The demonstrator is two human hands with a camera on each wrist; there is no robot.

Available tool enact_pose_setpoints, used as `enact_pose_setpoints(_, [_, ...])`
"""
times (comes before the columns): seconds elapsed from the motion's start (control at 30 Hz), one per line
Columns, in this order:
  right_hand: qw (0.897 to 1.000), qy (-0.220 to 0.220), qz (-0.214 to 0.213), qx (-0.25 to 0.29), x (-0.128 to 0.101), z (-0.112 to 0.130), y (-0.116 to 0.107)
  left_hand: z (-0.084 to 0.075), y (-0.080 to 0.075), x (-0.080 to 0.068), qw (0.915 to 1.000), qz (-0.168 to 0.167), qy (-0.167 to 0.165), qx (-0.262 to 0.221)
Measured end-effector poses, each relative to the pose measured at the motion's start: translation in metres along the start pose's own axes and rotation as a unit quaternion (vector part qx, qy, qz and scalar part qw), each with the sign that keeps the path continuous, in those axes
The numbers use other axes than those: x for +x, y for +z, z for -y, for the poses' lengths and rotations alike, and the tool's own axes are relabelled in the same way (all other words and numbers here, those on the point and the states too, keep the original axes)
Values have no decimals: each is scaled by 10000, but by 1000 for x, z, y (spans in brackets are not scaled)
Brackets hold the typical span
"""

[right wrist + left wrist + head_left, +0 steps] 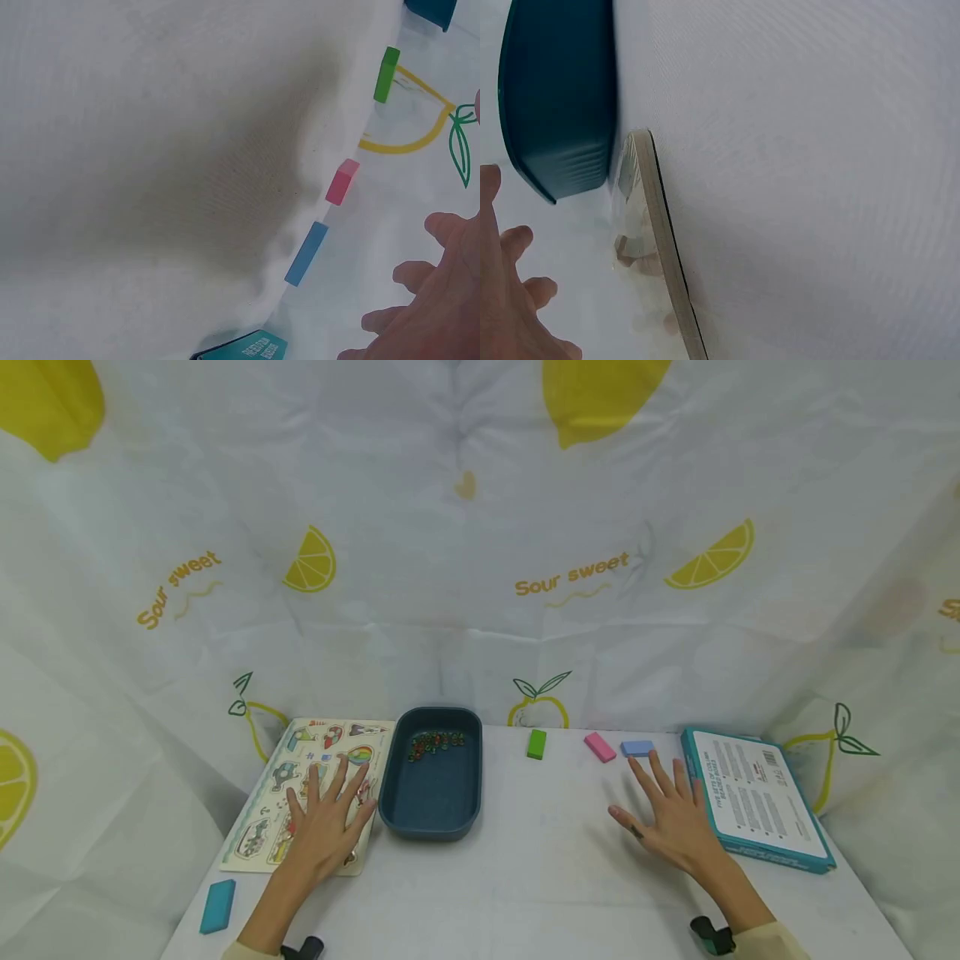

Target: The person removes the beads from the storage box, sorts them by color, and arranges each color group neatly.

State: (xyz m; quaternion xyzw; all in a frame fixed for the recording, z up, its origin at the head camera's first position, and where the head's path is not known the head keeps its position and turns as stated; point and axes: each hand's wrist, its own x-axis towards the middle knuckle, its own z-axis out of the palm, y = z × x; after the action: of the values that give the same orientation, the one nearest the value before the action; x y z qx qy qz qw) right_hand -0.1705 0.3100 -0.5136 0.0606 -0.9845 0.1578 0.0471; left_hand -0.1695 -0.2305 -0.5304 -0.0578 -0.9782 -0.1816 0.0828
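The flat wooden picture puzzle board (315, 789) is lain just left of the dark blue plastic tray (432, 774) on the white bench (525, 877). It is pressed by the left hand (327, 821), grip spread flat, nothing held. The right hand (673, 817), grip likewise splayed and empty, is rested on the bench right of the tray, just before the light blue block (637, 748).

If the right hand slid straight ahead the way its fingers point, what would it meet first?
Most likely the light blue block: the right hand lies flat with fingers spread, their tips just short of it. The pink block sits slightly left of that line, the teal box to the right.
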Motion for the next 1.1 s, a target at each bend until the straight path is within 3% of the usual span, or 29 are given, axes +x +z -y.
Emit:
enact_pose_setpoints(0.4, [9996,-65,-18,268,1,11,-3,-5,-1,3,9999,19,17,-170])
enact_pose_setpoints(0.67, [9990,-148,13,428,10,27,-4,-5,1,10,9927,25,371,-1150])
enact_pose_setpoints(0.83, [9960,-249,-32,854,19,47,-4,-7,5,20,9784,-163,620,-1964])
enact_pose_setpoints(0.93, [9897,-411,-130,1365,27,62,-4,-8,6,27,9657,-42,541,-2539])
enact_pose_setpoints(1.0, [9848,-512,-175,1653,34,73,-3,-8,7,31,9513,234,317,-3058])
enact_pose_setpoints(1.1, [9750,-632,-140,2123,45,90,0,-10,8,38,9189,765,-185,-3865])
